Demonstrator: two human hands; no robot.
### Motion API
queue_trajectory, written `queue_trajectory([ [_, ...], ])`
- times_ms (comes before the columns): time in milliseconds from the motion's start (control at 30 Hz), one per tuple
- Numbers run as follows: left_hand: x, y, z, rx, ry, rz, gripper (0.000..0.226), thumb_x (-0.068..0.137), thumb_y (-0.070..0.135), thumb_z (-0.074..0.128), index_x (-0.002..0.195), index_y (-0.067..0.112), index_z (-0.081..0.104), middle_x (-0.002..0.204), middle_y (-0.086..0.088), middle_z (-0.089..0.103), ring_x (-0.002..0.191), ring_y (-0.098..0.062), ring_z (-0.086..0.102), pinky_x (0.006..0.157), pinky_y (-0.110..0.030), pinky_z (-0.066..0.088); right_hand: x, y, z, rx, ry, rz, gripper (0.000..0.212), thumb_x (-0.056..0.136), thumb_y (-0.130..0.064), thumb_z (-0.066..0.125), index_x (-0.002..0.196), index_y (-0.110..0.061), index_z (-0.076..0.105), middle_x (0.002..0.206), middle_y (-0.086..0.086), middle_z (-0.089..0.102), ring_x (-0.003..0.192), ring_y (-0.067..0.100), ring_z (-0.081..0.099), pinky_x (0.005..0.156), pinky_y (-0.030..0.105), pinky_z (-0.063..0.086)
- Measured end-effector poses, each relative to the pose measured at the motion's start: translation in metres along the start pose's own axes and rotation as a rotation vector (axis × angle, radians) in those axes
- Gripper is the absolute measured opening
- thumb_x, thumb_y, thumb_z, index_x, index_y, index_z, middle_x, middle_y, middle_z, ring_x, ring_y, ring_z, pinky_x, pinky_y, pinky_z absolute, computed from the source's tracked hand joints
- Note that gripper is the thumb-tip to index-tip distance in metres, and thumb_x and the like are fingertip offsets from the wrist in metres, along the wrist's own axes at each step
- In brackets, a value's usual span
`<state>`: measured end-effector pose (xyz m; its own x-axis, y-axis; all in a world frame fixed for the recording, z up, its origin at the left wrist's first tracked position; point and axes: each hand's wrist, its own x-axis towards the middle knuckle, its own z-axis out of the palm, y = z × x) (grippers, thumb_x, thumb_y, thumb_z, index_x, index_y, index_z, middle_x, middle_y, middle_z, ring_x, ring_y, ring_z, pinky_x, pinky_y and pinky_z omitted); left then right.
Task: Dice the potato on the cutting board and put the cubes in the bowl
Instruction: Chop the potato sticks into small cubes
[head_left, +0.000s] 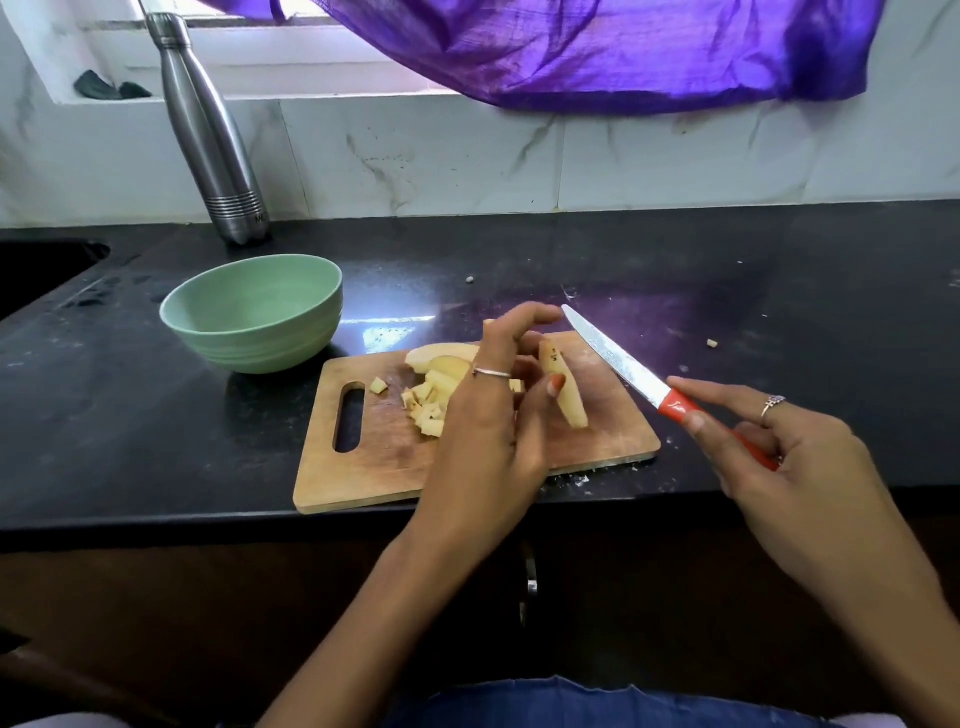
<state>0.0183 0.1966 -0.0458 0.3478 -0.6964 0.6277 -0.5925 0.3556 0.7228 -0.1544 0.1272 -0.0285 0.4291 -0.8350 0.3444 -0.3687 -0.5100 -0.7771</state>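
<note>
1. Denim (571, 701) lay nearest the camera, at the 6 o'clock edge.
2. Only two letters, seemingly "MI", showed near the base of the steel bottle (208, 135) at 10 o'clock; the rest could not be read.
3. On the board (384, 467), a potato slice (563, 387) stood tilted, its long axis running from 11 to 5 o'clock.
4. Other slices (441, 358) and cubes (423, 410) lay left of it on the board; the green bowl (254, 312) sat just beside the board at 10 o'clock.
5. The left hand (488, 415) pinched the tilted slice between thumb and curled fingers, forefinger raised.
6. The right hand (779, 447) gripped the knife (613, 358) by its red handle, forefinger straight, blade pointing to 11 o'clock above the board's right end.
</note>
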Motion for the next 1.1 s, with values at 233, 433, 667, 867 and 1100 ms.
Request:
queue_trajectory([
  [233,-0.006,-0.009,0.004,0.308,-0.017,-0.039,0.023,0.087,0.004,0.06,0.106,0.017,0.059,0.107,0.009,0.061,0.093,0.004,0.053,0.082,-0.006,0.039,-0.006,0.005,-0.004,-0.035,0.035,0.056,0.025,0.088,-0.025,0.058,0.11,-0.032,0.067,0.053,-0.038,0.051,0.06,-0.016,0.052,0.05,0.002,0.037],
  [433,-0.016,-0.017,-0.006,0.618,-0.15,0.019,0.02,0.084,0.014,0.066,0.103,0.018,0.06,0.1,0.009,0.058,0.094,-0.008,0.045,0.078,-0.023,0.04,-0.029,0.008,0.008,-0.167,0.113,0.083,0.033,0.087,-0.031,0.057,0.118,-0.042,0.061,0.047,-0.015,0.044,0.05,-0.003,0.048,0.046,0.011,0.035],
  [667,-0.006,-0.019,0.007,0.735,-0.14,0.058,0.023,0.084,0.03,0.068,0.103,0.016,0.071,0.09,0.006,0.061,0.088,-0.019,0.054,0.069,-0.037,0.048,-0.043,0.004,0.017,-0.36,0.111,-0.077,0.034,0.081,-0.038,0.046,0.101,-0.025,0.07,0.054,-0.029,0.04,0.043,-0.012,0.038,0.045,0.013,0.041],
  [867,-0.001,-0.027,0.01,0.591,-0.126,-0.02,0.02,0.083,0.026,0.069,0.101,0.017,0.073,0.087,0.009,0.058,0.09,-0.016,0.05,0.075,-0.042,0.047,-0.048,0.01,0.022,-0.403,0.127,-0.132,0.025,0.084,-0.024,0.058,0.105,-0.019,0.07,0.059,-0.015,0.056,0.044,-0.009,0.033,0.06,0.01,0.041],
  [1100,0.0,-0.032,0.011,0.552,-0.103,-0.012,0.028,0.081,0.035,0.059,0.098,0.018,0.074,0.088,0.01,0.058,0.09,-0.016,0.05,0.077,-0.04,0.046,-0.052,0.008,0.025,-0.397,0.144,-0.158,0.031,0.084,-0.029,0.055,0.11,-0.018,0.069,0.07,-0.009,0.067,0.049,0.008,0.06,0.042,0.022,0.049],
])
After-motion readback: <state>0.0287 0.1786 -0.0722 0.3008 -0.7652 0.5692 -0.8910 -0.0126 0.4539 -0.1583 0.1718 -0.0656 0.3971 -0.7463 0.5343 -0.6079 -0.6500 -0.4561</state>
